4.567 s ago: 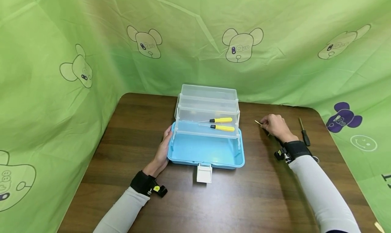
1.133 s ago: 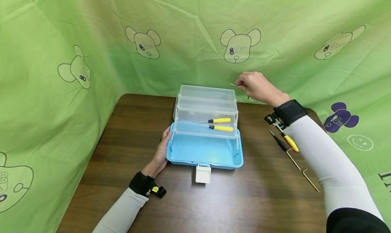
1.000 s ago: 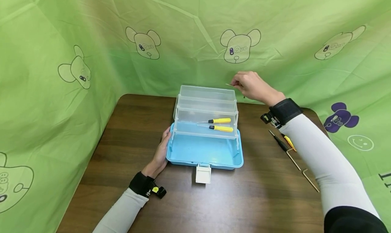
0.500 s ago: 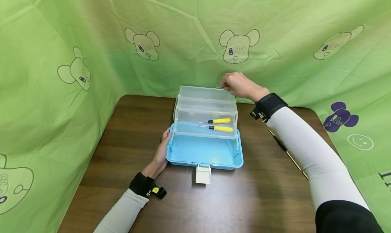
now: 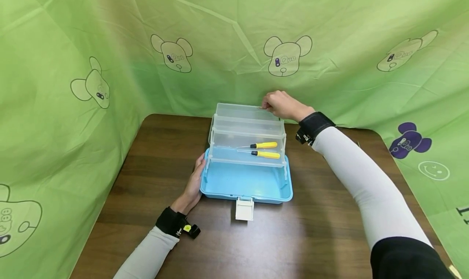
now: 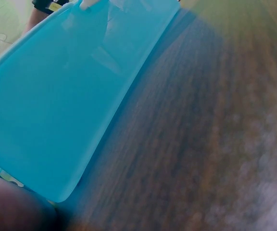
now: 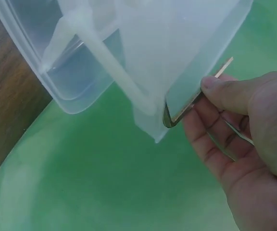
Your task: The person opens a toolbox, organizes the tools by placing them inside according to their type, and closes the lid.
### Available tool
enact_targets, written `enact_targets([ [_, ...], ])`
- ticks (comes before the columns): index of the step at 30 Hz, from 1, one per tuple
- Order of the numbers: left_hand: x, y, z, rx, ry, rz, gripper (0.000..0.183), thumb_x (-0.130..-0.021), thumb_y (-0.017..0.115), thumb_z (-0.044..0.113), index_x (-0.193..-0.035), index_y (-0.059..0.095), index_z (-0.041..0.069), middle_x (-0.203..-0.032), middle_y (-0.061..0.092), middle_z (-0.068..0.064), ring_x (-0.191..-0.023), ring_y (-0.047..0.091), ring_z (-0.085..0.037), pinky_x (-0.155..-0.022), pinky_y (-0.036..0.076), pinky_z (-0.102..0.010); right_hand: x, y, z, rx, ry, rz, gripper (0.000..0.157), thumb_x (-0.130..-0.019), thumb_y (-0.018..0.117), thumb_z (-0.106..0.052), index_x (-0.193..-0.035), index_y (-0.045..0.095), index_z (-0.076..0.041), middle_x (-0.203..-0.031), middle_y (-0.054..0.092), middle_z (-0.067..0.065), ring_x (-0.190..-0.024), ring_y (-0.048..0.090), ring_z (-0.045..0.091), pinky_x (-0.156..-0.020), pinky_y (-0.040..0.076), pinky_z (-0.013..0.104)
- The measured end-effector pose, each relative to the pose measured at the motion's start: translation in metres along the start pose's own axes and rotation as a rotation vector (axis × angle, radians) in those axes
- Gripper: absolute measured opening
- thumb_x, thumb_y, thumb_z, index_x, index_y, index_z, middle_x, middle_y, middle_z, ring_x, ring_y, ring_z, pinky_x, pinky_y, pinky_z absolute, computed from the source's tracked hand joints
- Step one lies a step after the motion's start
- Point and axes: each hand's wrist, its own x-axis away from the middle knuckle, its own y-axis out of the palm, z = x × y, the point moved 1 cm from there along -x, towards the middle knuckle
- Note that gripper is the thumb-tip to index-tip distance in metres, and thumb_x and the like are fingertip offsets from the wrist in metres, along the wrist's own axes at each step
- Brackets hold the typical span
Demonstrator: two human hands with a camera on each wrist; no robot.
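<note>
My right hand (image 5: 283,104) pinches an L-shaped hex key (image 7: 224,67) between thumb and fingers at the right end of the top clear tray (image 5: 238,110). In the right wrist view the key's bent end overlaps that tray's corner. My left hand (image 5: 193,183) lies along the left side of the blue toolbox (image 5: 242,182), fingers fairly straight against its wall; the left wrist view shows mostly the box's front wall (image 6: 71,110). Two yellow-handled screwdrivers, one behind (image 5: 266,145) and one in front (image 5: 268,154), lie in the lowest clear tray (image 5: 223,153).
A white latch (image 5: 244,210) hangs open at the toolbox front, over the brown wooden table (image 5: 146,181). One thin metal tip (image 5: 358,144) shows past the right sleeve (image 5: 359,173), which covers that side of the table. A green curtain (image 5: 220,79) stands close behind.
My right hand has gone from the table's right side, up and left to the top tray, carrying the hex key, and has lowered slightly. The left hand keeps its place at the toolbox.
</note>
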Motion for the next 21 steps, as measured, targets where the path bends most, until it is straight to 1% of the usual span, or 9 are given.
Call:
enact_targets([
  [3,0.0,0.0,0.0,-0.002,0.002,-0.007,0.061,-0.118,0.026,0.038,-0.17,0.006,0.014,-0.177,0.006,-0.01,-0.163,0.003,-0.027,-0.131,0.004,-0.052,-0.001,0.002,0.003,0.003,0.0,-0.02,0.014,-0.094,0.065,0.014,-0.09,0.071,0.002,-0.091,0.071,0.015,-0.081,0.062,0.028,-0.077,0.056,0.046],
  [5,0.0,0.0,0.001,-0.003,0.002,-0.007,0.061,-0.118,0.026,0.039,-0.17,0.006,0.014,-0.177,0.007,-0.01,-0.163,0.004,-0.027,-0.131,0.004,-0.052,-0.001,0.004,0.004,0.004,-0.002,-0.027,0.014,-0.094,0.066,0.014,-0.093,0.074,0.003,-0.095,0.074,0.016,-0.085,0.067,0.029,-0.081,0.059,0.049],
  [8,0.0,0.0,0.0,-0.006,0.003,-0.004,0.061,-0.118,0.026,0.038,-0.17,0.006,0.014,-0.177,0.007,-0.01,-0.163,0.004,-0.027,-0.131,0.004,-0.051,-0.001,0.006,0.005,0.005,-0.009,-0.029,0.013,-0.092,0.068,0.014,-0.091,0.074,0.003,-0.093,0.074,0.015,-0.085,0.068,0.029,-0.08,0.059,0.048],
  [10,0.001,0.0,0.0,-0.006,0.007,-0.006,0.061,-0.118,0.026,0.038,-0.17,0.006,0.013,-0.177,0.007,-0.01,-0.163,0.004,-0.027,-0.131,0.004,-0.051,-0.002,0.008,0.006,0.009,-0.014,-0.032,0.015,-0.092,0.067,0.014,-0.087,0.072,0.001,-0.087,0.07,0.012,-0.08,0.064,0.027,-0.076,0.057,0.044],
  [12,0.0,0.0,0.0,-0.006,0.009,-0.006,0.061,-0.118,0.026,0.038,-0.17,0.006,0.013,-0.177,0.007,-0.01,-0.163,0.004,-0.027,-0.131,0.004,-0.051,-0.002,0.009,0.005,0.015,-0.02,-0.037,0.018,-0.091,0.067,0.015,-0.082,0.068,-0.001,-0.081,0.064,0.009,-0.075,0.058,0.024,-0.071,0.051,0.041],
  [14,0.0,0.0,0.0,-0.005,0.011,-0.01,0.061,-0.118,0.025,0.037,-0.17,0.006,0.012,-0.177,0.006,-0.011,-0.163,0.003,-0.028,-0.131,0.003,-0.051,-0.002,0.01,0.005,0.014,-0.02,-0.045,0.021,-0.09,0.065,0.016,-0.079,0.065,-0.002,-0.078,0.059,0.008,-0.073,0.052,0.024,-0.069,0.046,0.04],
  [15,0.0,0.0,0.0,-0.005,0.008,-0.008,0.061,-0.118,0.025,0.038,-0.17,0.006,0.013,-0.177,0.007,-0.01,-0.163,0.004,-0.027,-0.131,0.004,-0.051,-0.002,0.011,0.004,0.015,-0.021,-0.044,0.021,-0.09,0.066,0.016,-0.079,0.065,-0.002,-0.078,0.059,0.008,-0.073,0.052,0.024,-0.069,0.046,0.04],
  [17,0.0,0.0,0.0,-0.007,-0.001,-0.003,0.06,-0.118,0.026,0.038,-0.17,0.007,0.014,-0.177,0.008,-0.008,-0.163,0.004,-0.026,-0.131,0.004,-0.05,-0.002,0.011,0.003,0.015,-0.016,-0.044,0.019,-0.09,0.067,0.015,-0.081,0.067,-0.001,-0.08,0.063,0.008,-0.074,0.055,0.024,-0.07,0.05,0.041],
  [21,0.0,0.0,0.0,-0.008,-0.006,-0.004,0.062,-0.117,0.027,0.04,-0.17,0.007,0.013,-0.177,0.008,-0.011,-0.163,0.003,-0.028,-0.131,0.003,-0.052,-0.001,0.012,0.001,0.011,-0.004,-0.047,0.013,-0.091,0.07,0.013,-0.089,0.074,0.001,-0.089,0.073,0.012,-0.081,0.065,0.027,-0.079,0.058,0.046],
])
